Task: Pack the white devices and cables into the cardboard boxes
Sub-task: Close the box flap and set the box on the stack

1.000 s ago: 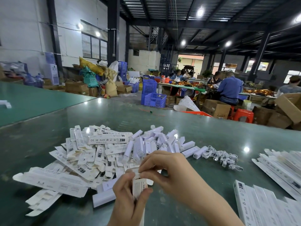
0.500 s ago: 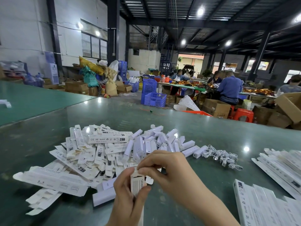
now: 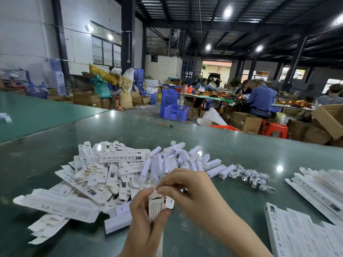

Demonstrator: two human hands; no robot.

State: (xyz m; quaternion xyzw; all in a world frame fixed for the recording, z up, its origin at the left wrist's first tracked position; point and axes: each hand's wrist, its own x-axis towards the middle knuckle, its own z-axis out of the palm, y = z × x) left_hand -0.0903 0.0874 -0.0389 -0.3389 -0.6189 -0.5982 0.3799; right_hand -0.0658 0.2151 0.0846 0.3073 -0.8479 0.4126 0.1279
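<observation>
One narrow white box stands upright near the front edge of the green tabletop, held above it by both hands. The left hand wraps its fingers and thumb around the box's body, and the right hand pinches the flap at its open top with curled fingertips. Just behind the hands lies a heap of flat, unfolded white cartons, spreading toward the left edge. Beside that heap, toward the middle of the tabletop, sits a pile of white devices, and right of it a tangle of white cables. More flat cartons are stacked along the right edge, with another stack at the front right corner.
</observation>
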